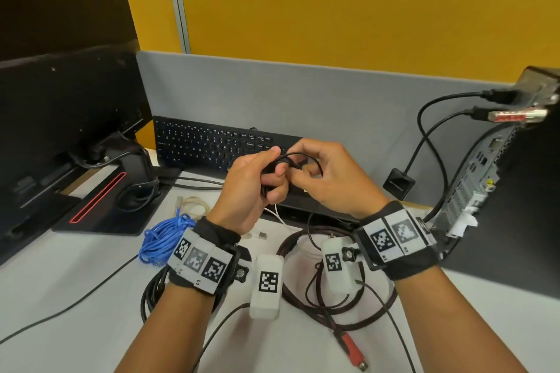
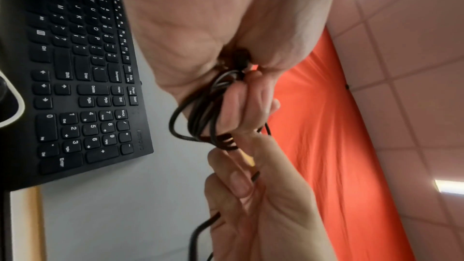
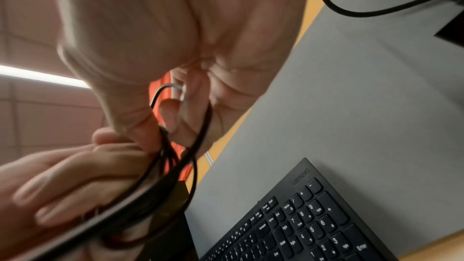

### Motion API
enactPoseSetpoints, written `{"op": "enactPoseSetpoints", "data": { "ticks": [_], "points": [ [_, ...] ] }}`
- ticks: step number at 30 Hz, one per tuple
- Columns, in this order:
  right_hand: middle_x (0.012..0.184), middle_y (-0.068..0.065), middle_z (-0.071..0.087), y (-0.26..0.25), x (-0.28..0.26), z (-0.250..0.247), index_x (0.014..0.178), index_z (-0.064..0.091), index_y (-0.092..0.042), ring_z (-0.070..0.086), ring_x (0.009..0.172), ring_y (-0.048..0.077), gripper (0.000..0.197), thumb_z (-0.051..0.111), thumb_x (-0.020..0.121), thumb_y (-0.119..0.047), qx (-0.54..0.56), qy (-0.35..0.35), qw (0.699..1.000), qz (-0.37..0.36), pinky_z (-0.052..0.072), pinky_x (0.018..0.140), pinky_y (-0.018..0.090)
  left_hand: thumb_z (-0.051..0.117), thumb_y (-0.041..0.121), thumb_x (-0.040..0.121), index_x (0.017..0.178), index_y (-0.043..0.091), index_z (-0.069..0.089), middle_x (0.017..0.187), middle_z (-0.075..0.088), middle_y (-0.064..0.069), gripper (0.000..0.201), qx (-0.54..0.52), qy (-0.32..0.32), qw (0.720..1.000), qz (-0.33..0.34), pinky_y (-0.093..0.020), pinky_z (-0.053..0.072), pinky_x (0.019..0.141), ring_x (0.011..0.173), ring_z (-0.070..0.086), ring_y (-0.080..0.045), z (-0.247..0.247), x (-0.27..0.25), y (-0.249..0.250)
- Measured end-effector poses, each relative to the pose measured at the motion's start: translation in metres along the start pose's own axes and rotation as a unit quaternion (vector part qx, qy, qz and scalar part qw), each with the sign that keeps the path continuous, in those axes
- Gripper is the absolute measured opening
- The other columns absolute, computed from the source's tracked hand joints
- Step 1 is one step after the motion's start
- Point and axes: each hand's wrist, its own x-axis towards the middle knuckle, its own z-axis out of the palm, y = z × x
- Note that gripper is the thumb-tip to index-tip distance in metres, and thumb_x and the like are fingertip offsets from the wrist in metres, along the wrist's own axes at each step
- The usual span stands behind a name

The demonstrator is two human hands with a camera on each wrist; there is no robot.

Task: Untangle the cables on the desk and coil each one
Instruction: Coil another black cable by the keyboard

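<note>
Both hands are raised over the desk in front of the keyboard. My left hand (image 1: 266,182) grips a small coil of thin black cable (image 1: 291,157), its fingers curled round the loops. My right hand (image 1: 315,171) pinches a strand of the same cable just right of the coil. The left wrist view shows the coil (image 2: 200,118) hanging from the left hand's fist (image 2: 238,96). In the right wrist view a loop (image 3: 200,132) runs through the right hand's fingers (image 3: 175,118). On the desk below lie a blue cable bundle (image 1: 163,239), a beige cable (image 1: 194,203) and a dark braided cable (image 1: 372,321) with a red plug (image 1: 351,348).
A black keyboard (image 1: 206,145) lies behind the hands, a monitor (image 1: 60,118) stands at the left and a computer tower (image 1: 500,191) with plugged-in cables at the right. Another black cable coil (image 1: 150,294) lies under my left wrist. A grey partition (image 1: 303,94) closes the back.
</note>
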Motion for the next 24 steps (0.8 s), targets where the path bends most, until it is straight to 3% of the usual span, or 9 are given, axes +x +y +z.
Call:
{"op": "enactPoseSetpoints", "data": {
  "ticks": [4,6,8,11,13,15,19,22,24],
  "points": [
    [0.085,0.021,0.073,-0.003,0.002,0.001,0.099,0.063,-0.003,0.064,0.069,0.025,0.005,0.065,0.095,-0.002,0.058,0.032,0.998,0.012,0.052,0.071,0.040,0.039,0.021,0.108,0.076,0.009,0.062,0.054,0.036,0.001,0.041,0.028,0.004,0.997,0.072,-0.032,0.051,0.068,0.055,0.052,-0.021,-0.002,0.001,0.000],
    [0.091,0.027,0.071,-0.005,0.004,-0.002,0.098,0.065,-0.004,0.066,0.078,0.031,0.005,0.066,0.094,-0.002,0.100,0.049,0.993,0.022,0.056,0.080,0.051,0.038,0.018,0.108,0.083,0.008,0.066,0.061,0.045,-0.002,0.040,0.082,0.029,0.991,0.106,-0.037,0.049,0.082,0.066,0.053,-0.020,-0.006,0.001,0.002],
    [0.084,0.020,0.069,-0.008,0.006,-0.004,0.094,0.066,-0.008,0.061,0.071,0.029,0.004,0.067,0.094,-0.004,0.112,0.053,0.992,0.032,0.054,0.067,0.044,0.038,0.017,0.109,0.087,0.003,0.066,0.068,0.048,-0.008,0.038,0.150,0.063,0.979,0.122,-0.038,0.043,0.085,0.070,0.048,-0.020,-0.009,0.001,0.005],
    [0.068,0.004,0.059,-0.007,0.007,-0.008,0.087,0.062,-0.010,0.042,0.049,0.007,0.010,0.065,0.096,-0.006,0.152,0.017,0.987,0.055,0.030,0.044,0.017,0.037,0.023,0.109,0.083,0.007,0.061,0.067,0.043,-0.005,0.039,0.152,0.044,0.984,0.084,-0.031,0.039,0.068,0.061,0.039,-0.015,-0.009,0.000,0.008],
    [0.063,-0.001,0.050,-0.004,0.008,-0.009,0.082,0.059,-0.013,0.033,0.049,0.005,0.015,0.068,0.093,-0.012,0.191,-0.014,0.979,0.072,0.018,0.044,0.018,0.039,0.031,0.108,0.070,0.019,0.055,0.059,0.036,0.007,0.043,0.125,0.013,0.992,0.032,-0.023,0.025,0.049,0.052,0.029,-0.007,-0.005,-0.002,0.011],
    [0.062,0.001,0.041,-0.002,0.008,-0.009,0.080,0.059,-0.014,0.026,0.051,0.008,0.015,0.071,0.087,-0.021,0.206,-0.038,0.975,0.078,0.012,0.047,0.024,0.040,0.039,0.107,0.063,0.025,0.050,0.058,0.031,0.011,0.048,0.118,0.006,0.993,0.007,-0.023,0.016,0.046,0.051,0.025,-0.004,-0.002,-0.002,0.011],
    [0.058,-0.007,0.041,0.004,0.008,-0.007,0.079,0.061,-0.011,0.027,0.051,0.006,0.026,0.071,0.087,-0.034,0.223,-0.053,0.971,0.069,0.013,0.046,0.024,0.041,0.062,0.094,0.056,0.028,0.044,0.057,0.026,0.010,0.051,0.133,-0.011,0.991,-0.019,-0.021,0.018,0.044,0.051,0.020,-0.007,0.003,-0.005,0.010],
    [0.065,0.001,0.043,0.007,0.012,-0.003,0.088,0.061,-0.004,0.032,0.054,0.009,0.039,0.067,0.085,-0.042,0.197,-0.024,0.977,0.076,0.017,0.046,0.026,0.039,0.050,0.104,0.056,0.028,0.035,0.058,0.021,0.008,0.052,0.134,-0.009,0.991,-0.026,-0.022,0.015,0.044,0.051,0.015,-0.008,0.005,-0.003,0.007],
    [0.071,0.012,0.051,0.008,0.014,0.002,0.092,0.064,0.000,0.040,0.059,0.022,0.040,0.069,0.086,-0.040,0.183,0.007,0.981,0.071,0.027,0.051,0.031,0.039,0.040,0.107,0.059,0.027,0.036,0.057,0.022,0.009,0.050,0.118,0.014,0.993,-0.024,-0.022,0.013,0.045,0.052,0.015,-0.008,0.005,-0.001,0.006]
  ]
}}
